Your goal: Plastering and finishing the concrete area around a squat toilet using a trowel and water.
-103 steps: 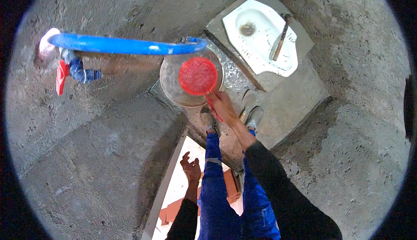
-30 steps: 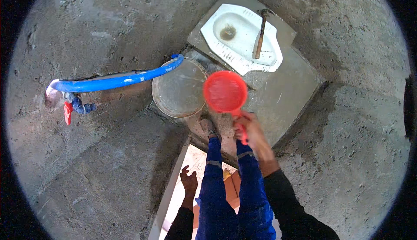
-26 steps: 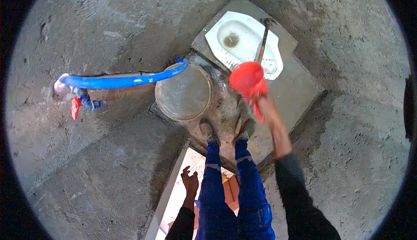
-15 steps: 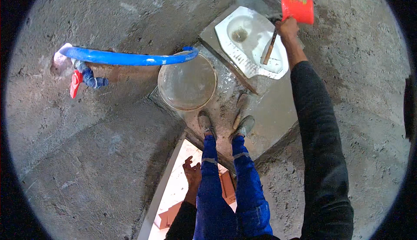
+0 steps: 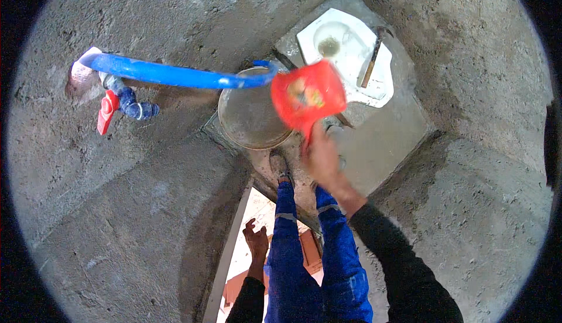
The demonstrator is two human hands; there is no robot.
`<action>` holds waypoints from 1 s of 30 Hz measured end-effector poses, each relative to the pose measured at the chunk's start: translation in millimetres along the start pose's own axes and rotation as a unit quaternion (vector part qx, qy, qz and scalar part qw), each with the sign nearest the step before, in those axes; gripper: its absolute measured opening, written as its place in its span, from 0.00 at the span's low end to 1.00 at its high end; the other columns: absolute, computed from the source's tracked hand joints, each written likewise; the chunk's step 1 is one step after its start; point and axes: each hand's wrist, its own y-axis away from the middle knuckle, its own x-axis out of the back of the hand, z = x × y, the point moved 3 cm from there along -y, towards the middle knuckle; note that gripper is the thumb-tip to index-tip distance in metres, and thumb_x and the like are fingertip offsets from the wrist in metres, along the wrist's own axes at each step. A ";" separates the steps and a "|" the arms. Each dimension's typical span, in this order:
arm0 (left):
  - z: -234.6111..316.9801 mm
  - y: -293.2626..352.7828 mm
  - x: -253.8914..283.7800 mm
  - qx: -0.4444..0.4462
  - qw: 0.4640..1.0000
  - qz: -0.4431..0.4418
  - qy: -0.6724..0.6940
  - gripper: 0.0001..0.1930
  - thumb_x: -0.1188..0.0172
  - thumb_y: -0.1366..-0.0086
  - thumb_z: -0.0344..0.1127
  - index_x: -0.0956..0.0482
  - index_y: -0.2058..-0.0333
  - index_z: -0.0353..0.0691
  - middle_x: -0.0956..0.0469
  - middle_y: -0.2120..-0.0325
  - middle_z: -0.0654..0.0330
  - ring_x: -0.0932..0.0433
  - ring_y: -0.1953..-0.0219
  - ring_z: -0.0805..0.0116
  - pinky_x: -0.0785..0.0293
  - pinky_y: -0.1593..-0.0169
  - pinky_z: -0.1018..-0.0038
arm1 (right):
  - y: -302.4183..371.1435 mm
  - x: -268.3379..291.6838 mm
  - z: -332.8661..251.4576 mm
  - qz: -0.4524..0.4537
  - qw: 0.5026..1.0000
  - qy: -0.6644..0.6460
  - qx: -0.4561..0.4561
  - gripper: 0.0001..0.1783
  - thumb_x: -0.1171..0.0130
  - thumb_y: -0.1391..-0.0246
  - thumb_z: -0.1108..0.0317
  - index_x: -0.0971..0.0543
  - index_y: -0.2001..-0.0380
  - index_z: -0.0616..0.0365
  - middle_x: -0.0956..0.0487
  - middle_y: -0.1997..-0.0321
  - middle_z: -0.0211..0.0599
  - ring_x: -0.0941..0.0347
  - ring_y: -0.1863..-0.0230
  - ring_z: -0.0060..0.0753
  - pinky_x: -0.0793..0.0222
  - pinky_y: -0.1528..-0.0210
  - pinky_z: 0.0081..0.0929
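Observation:
My right hand (image 5: pixel 325 158) is closed round the handle of a red plastic mug (image 5: pixel 308 93), slightly smeared by motion. The mug hangs between a round bucket of cloudy water (image 5: pixel 246 118) on its left and a white squat toilet pan (image 5: pixel 383 83) on its right, hiding a part of each. Across the pan's right rim lies a tool with a wooden handle (image 5: pixel 369 72). Down by my left leg, my left hand (image 5: pixel 256 238) hangs free, its fingers apart and nothing in them.
A blue hose (image 5: pixel 170 76) runs from the left wall to the bucket, above a tap with a red handle (image 5: pixel 106 111). Rough cement walls (image 5: pixel 468 48) close in around the wet floor (image 5: pixel 374 147). Behind my legs is a bright doorway with reddish-brown boxes (image 5: pixel 310 250).
My right hand has brought the red mug from beyond the pan's far right side back left and nearer, beside the bucket. My left hand stays low and apart from everything.

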 end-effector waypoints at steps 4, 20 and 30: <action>-37.0 -5.4 13.7 -0.040 0.999 0.023 0.021 0.27 0.36 0.39 0.24 0.33 0.42 0.44 0.34 0.54 0.52 0.28 0.58 0.64 0.25 0.63 0.74 | 27.5 -87.2 -16.9 -0.181 0.982 0.058 -0.008 0.29 0.44 0.47 0.71 0.39 0.42 0.63 0.22 0.58 0.63 0.22 0.67 0.68 0.27 0.66 0.61; -39.1 -16.8 -11.9 -0.049 0.986 -0.026 0.156 0.24 0.36 0.40 0.21 0.35 0.49 0.45 0.34 0.47 0.55 0.23 0.62 0.65 0.23 0.61 0.69 | -72.6 -223.8 72.5 -0.102 0.949 -0.005 0.297 0.13 0.46 0.40 0.58 0.22 0.64 0.58 0.23 0.67 0.44 0.24 0.64 0.50 0.26 0.60 0.51; -39.1 -21.2 8.7 -0.032 0.998 -0.040 0.023 0.28 0.36 0.40 0.25 0.32 0.41 0.46 0.35 0.54 0.50 0.31 0.52 0.56 0.25 0.53 0.61 | 16.2 -59.6 74.4 -0.107 0.772 -0.591 -0.205 0.20 0.47 0.33 0.50 0.22 0.70 0.54 0.28 0.83 0.24 0.34 0.84 0.19 0.39 0.82 0.20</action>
